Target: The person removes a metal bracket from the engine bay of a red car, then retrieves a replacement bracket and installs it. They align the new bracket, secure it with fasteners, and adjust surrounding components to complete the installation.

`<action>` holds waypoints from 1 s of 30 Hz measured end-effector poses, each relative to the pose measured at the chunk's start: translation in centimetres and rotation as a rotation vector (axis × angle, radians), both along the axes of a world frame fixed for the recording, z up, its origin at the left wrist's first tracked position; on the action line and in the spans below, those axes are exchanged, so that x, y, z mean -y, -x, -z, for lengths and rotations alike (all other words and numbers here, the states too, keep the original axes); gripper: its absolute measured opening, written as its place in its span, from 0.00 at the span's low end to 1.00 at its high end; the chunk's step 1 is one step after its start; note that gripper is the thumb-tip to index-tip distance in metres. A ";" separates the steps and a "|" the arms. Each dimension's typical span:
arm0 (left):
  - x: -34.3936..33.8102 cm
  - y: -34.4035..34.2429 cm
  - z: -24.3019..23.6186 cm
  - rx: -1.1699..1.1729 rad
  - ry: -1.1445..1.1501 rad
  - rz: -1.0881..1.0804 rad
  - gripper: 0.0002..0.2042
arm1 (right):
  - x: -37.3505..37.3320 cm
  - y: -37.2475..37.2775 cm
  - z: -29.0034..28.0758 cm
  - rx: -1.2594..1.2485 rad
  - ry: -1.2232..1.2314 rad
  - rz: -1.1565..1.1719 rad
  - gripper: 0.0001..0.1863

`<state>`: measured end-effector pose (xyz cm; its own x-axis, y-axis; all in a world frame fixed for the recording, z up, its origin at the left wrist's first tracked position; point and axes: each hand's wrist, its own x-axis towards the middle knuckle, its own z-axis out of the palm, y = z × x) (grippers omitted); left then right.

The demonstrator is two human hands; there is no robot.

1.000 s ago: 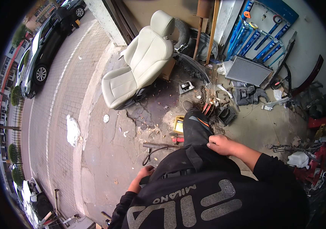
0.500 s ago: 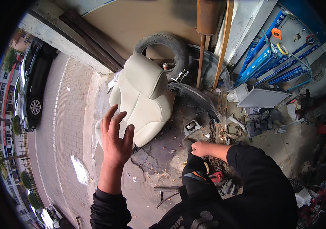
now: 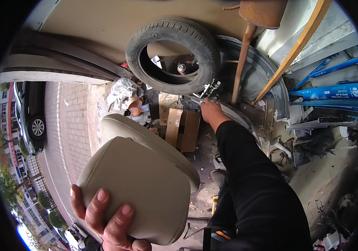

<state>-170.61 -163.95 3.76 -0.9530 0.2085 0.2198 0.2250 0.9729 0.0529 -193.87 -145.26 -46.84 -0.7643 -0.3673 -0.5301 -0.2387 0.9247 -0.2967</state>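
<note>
One headrest [image 3: 139, 180] sits gripped by the left hand [image 3: 114, 232]; the bracket [image 3: 209, 88] slants just beyond the nearer right hand [image 3: 211, 113] — fingers open or closed there, I cannot tell

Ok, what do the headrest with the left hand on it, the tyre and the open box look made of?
Headrest: smooth, matte leather or vinyl over likely padding, from its stitched seams; I can't tell which.

Tyre: most likely rubber, dull and dusty dark grey, with grooved tread.

Box: probably cardboard, plain brown and uncoated-looking, with thin, flat sides.
</note>
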 end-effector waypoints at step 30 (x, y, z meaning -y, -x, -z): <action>-3.0 1.5 0.7 0.074 0.073 -0.030 0.32 | -7.1 4.8 0.0 -0.449 0.228 0.002 0.08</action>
<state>-172.14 -160.94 3.02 -0.9722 0.1924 0.1336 0.1937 0.9810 -0.0032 -198.70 -138.14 -46.81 -0.8993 -0.4338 -0.0547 -0.3875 0.8487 -0.3598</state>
